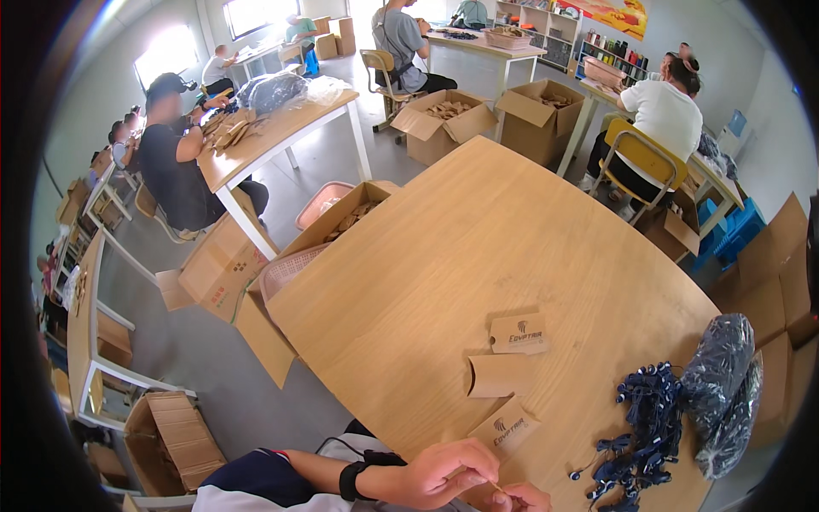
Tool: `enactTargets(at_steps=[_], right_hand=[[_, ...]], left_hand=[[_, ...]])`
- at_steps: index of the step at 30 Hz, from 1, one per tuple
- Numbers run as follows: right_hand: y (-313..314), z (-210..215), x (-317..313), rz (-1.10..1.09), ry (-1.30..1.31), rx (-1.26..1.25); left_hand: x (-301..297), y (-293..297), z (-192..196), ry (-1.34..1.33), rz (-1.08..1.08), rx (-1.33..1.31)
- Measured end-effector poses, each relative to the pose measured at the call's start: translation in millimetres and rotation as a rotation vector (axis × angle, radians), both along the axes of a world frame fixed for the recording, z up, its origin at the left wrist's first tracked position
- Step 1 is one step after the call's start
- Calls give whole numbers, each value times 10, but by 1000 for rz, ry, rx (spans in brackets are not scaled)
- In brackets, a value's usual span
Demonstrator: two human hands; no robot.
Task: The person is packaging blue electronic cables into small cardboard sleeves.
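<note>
My left hand (450, 471) is closed in a pinch at the lower edge, over the near side of the wooden table (452, 256). Its fingertips meet a thin tan sliver, perhaps the edge of a piece of card; its kind is hidden. My right hand (526, 497), partly cut off by the frame, is closed at the other side of that sliver. Just beyond lie three brown card pillow boxes: a printed one (522, 335), a plain one (496, 376) and another printed one (502, 429). To the right is a heap of dark blue earphones (648, 418).
Clear plastic bags of dark goods (721, 384) lie at the table's right edge. Open cartons (226, 269) and a pink basket (286, 271) stand off its left side. More cartons (539, 119) stand beyond. Co-workers (175, 154) sit at other tables.
</note>
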State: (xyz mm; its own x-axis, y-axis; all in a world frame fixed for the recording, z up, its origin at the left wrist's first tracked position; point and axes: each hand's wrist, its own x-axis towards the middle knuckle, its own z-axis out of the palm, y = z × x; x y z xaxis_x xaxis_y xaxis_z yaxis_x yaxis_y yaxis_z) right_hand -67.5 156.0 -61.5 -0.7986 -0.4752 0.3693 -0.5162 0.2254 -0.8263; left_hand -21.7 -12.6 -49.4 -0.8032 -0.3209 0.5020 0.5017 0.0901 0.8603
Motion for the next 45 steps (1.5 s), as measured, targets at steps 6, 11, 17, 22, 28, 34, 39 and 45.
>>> enactTargets(at_steps=[6,11,17,22,28,34,39,45], right_hand=[[-19,29,-23,48,-7,21],[-114,197,-142,173,92,-17],[-72,147,-121,215,167,66],[-75,165,-105,157,142,90],[-13,110,-70,81,35,67],[48,17,17,-20,-52,86],[76,-39,18,-20,-26,80],[151,-117,51,-11,-127,100]], left_hand=[[-11,-11,29,-65,-29,-14],[-41,-55,51,-138,-53,-170],[-62,0,-80,-167,28,-317],[-64,2,-114,-129,22,-294],[-53,-27,-32,-217,-107,-125],[-58,-18,-77,-207,-169,-91],[-62,-33,-56,-194,-176,-90],[-54,-24,-47,-249,-204,-115]])
